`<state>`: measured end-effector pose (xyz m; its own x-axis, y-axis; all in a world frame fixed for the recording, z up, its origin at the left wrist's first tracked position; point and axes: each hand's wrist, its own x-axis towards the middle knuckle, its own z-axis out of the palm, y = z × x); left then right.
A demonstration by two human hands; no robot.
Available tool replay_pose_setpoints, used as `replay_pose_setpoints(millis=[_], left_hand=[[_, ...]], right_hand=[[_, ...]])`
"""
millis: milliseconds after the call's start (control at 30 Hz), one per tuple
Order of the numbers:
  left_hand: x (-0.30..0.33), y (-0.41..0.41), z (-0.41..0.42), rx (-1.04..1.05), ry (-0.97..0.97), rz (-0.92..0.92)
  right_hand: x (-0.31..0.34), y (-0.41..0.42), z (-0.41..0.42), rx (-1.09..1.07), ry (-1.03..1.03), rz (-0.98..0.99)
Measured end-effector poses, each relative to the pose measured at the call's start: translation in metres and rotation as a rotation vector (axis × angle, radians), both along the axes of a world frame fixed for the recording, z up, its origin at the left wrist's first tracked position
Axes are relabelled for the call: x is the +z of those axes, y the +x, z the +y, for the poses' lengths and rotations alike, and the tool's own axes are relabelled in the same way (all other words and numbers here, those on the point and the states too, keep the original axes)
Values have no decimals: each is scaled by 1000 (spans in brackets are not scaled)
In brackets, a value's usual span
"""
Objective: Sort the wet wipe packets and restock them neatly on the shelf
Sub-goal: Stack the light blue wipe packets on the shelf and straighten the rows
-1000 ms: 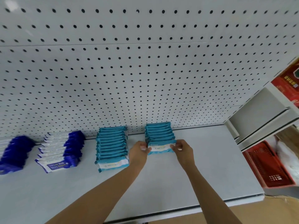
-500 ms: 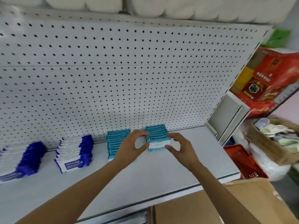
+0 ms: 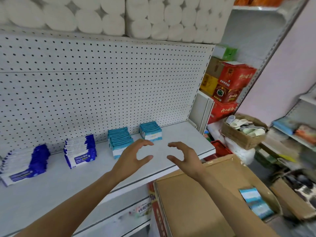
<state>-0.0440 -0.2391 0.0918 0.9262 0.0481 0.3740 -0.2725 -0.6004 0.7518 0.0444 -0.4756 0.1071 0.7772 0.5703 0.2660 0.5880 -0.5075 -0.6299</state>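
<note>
Two rows of teal wet wipe packets stand on the white shelf (image 3: 179, 134): the right row (image 3: 150, 130) and the left row (image 3: 120, 141). Two rows of dark blue packets stand further left, one (image 3: 80, 150) nearer and one (image 3: 25, 164) at the edge. My left hand (image 3: 135, 155) and my right hand (image 3: 183, 157) hover empty above the shelf's front, fingers loosely curved, a little in front of the teal rows. More teal packets (image 3: 255, 202) lie in the open cardboard box (image 3: 196, 199) at lower right.
A perforated back panel (image 3: 102, 91) rises behind the shelf. Toilet roll packs (image 3: 119, 16) fill the shelf above. To the right are red cartons (image 3: 234, 77), a box of slippers (image 3: 244, 130) and a red basket (image 3: 220, 147).
Both hands let go of the front packet of the right teal row and drew back toward me. The view swung right and up, bringing the cardboard box into sight.
</note>
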Motion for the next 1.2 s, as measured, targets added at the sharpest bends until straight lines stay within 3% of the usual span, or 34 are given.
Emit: replay_pose_setpoints(millis=[400,867,1200], left_hand=[[5,-24,-91,-60,14,2],[-22,39,-276,-35,-15,124],[-44,117,-350,-106,-17,199]], right_hand=[[10,-40,-101,-35,27,12],[-10,28,-292,3,-15,72],[-39,85,-362,-96,-94,118]])
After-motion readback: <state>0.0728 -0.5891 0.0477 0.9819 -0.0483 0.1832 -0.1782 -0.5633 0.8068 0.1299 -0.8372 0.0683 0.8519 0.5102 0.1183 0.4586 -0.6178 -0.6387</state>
